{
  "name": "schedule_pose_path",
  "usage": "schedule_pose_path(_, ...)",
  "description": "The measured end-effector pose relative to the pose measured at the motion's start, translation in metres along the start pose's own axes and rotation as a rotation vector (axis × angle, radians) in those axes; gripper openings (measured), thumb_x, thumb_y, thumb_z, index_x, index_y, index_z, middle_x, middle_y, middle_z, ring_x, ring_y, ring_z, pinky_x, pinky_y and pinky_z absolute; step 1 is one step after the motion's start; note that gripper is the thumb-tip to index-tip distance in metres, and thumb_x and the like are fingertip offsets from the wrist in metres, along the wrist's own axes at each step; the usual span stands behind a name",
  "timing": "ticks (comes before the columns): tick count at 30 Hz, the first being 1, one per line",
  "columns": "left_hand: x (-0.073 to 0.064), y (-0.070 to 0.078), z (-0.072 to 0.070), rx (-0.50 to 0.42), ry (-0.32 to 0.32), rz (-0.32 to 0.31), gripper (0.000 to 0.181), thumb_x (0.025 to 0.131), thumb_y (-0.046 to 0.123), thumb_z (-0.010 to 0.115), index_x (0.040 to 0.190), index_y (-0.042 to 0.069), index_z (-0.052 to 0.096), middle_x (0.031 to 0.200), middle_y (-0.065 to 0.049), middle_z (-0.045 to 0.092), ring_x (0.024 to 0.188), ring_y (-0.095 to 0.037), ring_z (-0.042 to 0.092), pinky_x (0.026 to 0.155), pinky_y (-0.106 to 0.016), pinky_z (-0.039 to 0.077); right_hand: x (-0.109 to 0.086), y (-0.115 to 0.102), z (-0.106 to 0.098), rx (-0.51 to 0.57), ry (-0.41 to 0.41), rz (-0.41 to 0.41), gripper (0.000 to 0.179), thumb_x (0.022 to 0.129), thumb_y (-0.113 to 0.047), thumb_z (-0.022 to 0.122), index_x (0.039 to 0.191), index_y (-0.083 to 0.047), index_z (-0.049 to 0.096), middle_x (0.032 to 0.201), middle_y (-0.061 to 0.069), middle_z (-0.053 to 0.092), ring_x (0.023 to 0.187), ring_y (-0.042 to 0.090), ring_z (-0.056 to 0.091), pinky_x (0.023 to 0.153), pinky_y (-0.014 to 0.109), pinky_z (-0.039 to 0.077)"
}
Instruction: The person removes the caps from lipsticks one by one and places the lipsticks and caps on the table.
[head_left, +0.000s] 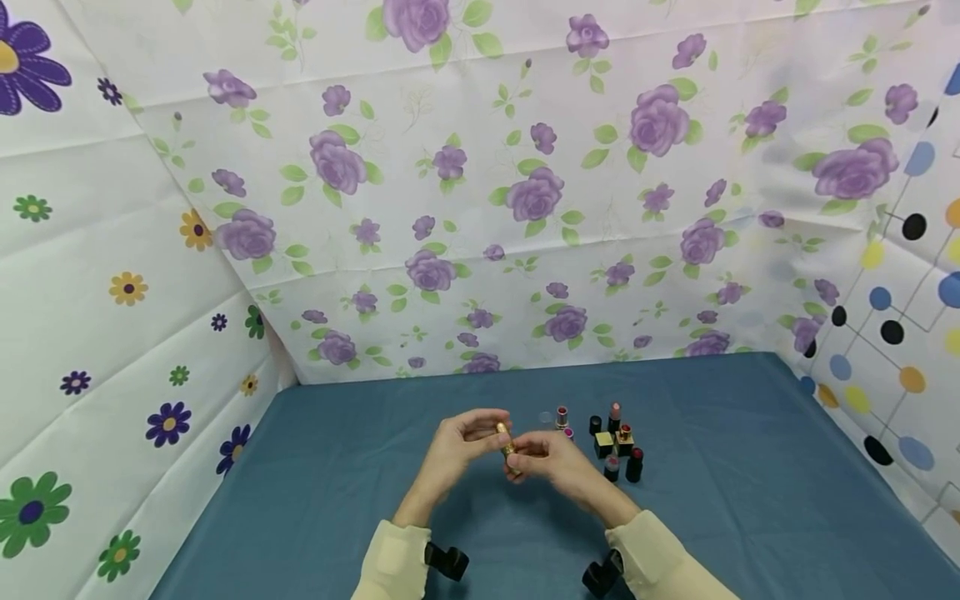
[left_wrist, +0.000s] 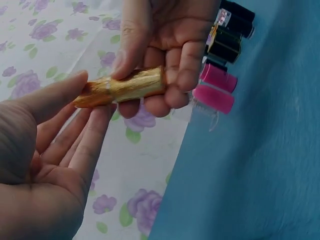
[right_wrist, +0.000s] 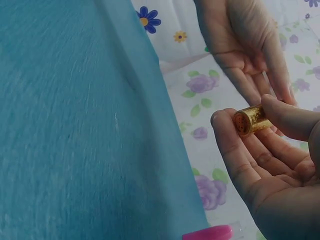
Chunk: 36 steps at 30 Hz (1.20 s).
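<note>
A slim gold lipstick tube (head_left: 504,433) is held between both hands above the blue cloth. In the left wrist view a thin seam crosses the tube (left_wrist: 142,84), and its narrower end lies between the thumb and fingers of the left hand (left_wrist: 45,165). The right hand (head_left: 551,458) pinches the wider end, thumb on one side and fingertips on the other. The round base of the tube (right_wrist: 243,124) faces the camera in the right wrist view. Behind it the left hand (right_wrist: 237,40) reaches in from the top.
Right of the hands, several lipsticks stand grouped, among them a dark red one (head_left: 635,464) and a nude one (head_left: 615,417). A black cap with a gold top (head_left: 603,444) stands among them. Bright pink pieces (left_wrist: 212,98) sit nearest the hands. Flowered cloth (head_left: 450,208) hangs behind the table.
</note>
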<state>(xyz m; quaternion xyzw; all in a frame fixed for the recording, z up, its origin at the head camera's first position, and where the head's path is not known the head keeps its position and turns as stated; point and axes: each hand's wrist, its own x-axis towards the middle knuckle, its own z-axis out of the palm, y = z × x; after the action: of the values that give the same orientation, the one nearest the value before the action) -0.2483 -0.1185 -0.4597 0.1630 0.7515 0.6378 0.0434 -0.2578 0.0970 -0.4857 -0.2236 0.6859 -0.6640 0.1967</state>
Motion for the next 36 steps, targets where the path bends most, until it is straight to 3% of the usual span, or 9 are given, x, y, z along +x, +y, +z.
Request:
schedule_pose_path(13, 0.004, 0.004, 0.012, -0.060, 0.047, -0.009, 0.038, 0.099, 0.022, 0.075, 0.131, 0.002, 0.070, 0.125, -0.012, 0.073, 0.115, -0.021, 0.070, 0.102, -0.041, 0.055, -0.001, -0.003, 0.004, 0.042, 0.123, -0.004, 0.037, 0.099, -0.016, 0.075, 0.123, 0.010, 0.065, 0.105, 0.016, 0.077, 0.091, 0.022, 0.074, 0.092, 0.058, 0.057)
schedule_pose_path(20, 0.005, 0.002, 0.012, -0.080, 0.057, -0.008, 0.036, 0.100, 0.020, 0.073, 0.131, 0.003, 0.071, 0.126, -0.013, 0.073, 0.118, -0.024, 0.069, 0.105, -0.042, 0.053, -0.001, -0.002, 0.002, 0.099, 0.094, -0.027, 0.041, 0.098, -0.013, 0.075, 0.127, 0.014, 0.063, 0.107, 0.018, 0.077, 0.093, 0.019, 0.075, 0.095, 0.060, 0.055)
schedule_pose_path(30, 0.004, 0.001, 0.011, -0.105, 0.058, -0.015, 0.037, 0.099, 0.017, 0.073, 0.131, -0.001, 0.070, 0.125, -0.015, 0.073, 0.118, -0.025, 0.069, 0.105, -0.040, 0.053, -0.001, -0.002, 0.000, 0.125, 0.071, -0.008, 0.042, 0.098, -0.009, 0.074, 0.128, 0.017, 0.062, 0.106, 0.020, 0.077, 0.093, 0.019, 0.076, 0.089, 0.047, 0.061)
schedule_pose_path(36, 0.005, 0.001, 0.011, -0.126, 0.077, -0.021, 0.033, 0.098, 0.014, 0.074, 0.128, 0.002, 0.073, 0.123, -0.015, 0.074, 0.116, -0.025, 0.070, 0.103, -0.038, 0.054, 0.000, -0.001, 0.000, 0.130, 0.076, -0.012, 0.034, 0.097, -0.008, 0.075, 0.123, 0.013, 0.065, 0.104, 0.019, 0.077, 0.090, 0.019, 0.076, 0.087, 0.047, 0.062)
